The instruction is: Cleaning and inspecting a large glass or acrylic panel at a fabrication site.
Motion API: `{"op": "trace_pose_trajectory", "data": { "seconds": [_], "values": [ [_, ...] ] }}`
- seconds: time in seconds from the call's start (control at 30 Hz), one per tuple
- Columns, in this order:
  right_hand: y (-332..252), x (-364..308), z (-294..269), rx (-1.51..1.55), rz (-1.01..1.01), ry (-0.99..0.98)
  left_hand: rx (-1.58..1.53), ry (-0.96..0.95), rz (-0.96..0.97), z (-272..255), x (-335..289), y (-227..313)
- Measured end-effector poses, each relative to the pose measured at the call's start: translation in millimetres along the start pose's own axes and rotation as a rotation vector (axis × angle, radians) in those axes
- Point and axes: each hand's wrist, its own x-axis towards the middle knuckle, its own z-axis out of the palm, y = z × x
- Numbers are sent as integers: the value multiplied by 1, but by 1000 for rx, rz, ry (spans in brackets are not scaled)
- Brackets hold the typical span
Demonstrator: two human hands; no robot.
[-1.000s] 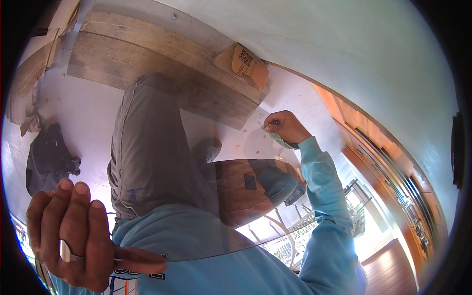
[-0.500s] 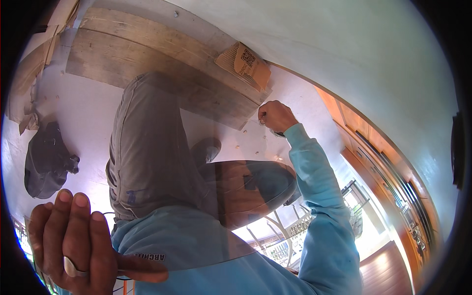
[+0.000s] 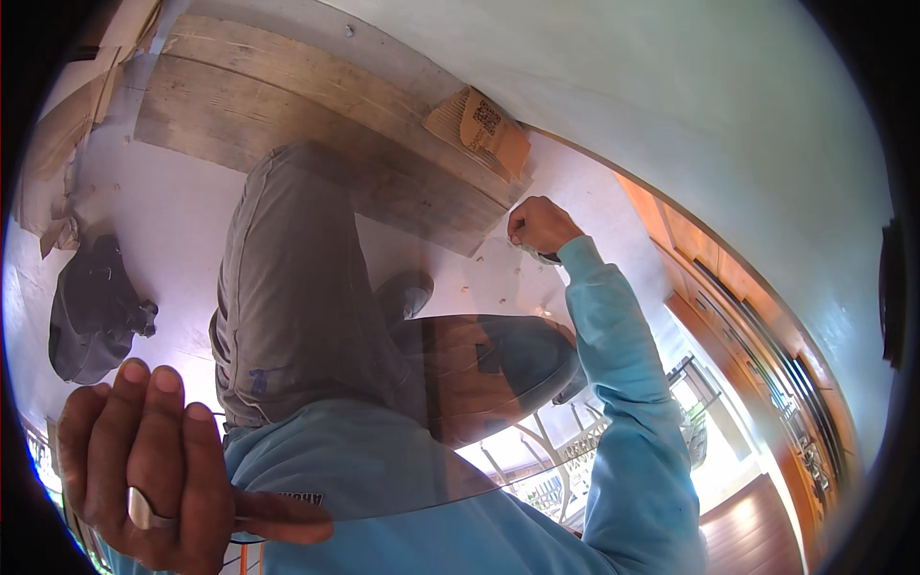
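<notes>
At the lower left, my left hand [image 3: 158,470] has its fingers bent and pressed together, a silver ring on one finger. Its thumb lies against the curved edge of a clear, glossy sheet [image 3: 460,498], which the hand grips. Through this sheet my grey trouser leg [image 3: 287,287] and teal sweatshirt look hazy. Right of centre, my right hand [image 3: 546,228] is closed, knuckles up, near the end of the wooden boards [image 3: 316,125]. What its fingers hold, if anything, is hidden. A band shows at that wrist.
A torn cardboard piece [image 3: 491,134] lies on the boards' right end. Dark crumpled material [image 3: 96,311] rests on the pale floor at left, and small crumbs are scattered about. A pale green surface [image 3: 709,105] fills the upper right, beside an orange-brown wooden frame [image 3: 728,307].
My left hand has risen very slightly, and the whole view has shifted a little. My right hand stays closed in almost the same spot.
</notes>
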Motion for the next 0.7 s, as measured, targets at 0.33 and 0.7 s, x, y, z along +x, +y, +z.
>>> {"op": "trace_pose_trajectory", "data": {
  "seconds": [0.33, 0.7],
  "values": [
    [-4, -7, -5, 78, -3, -43, 111, 114, 79, 12, -10, -7],
    [14, 0, 4, 204, -74, -47, 36, 102, 35, 7, -2, -2]
  ]
}}
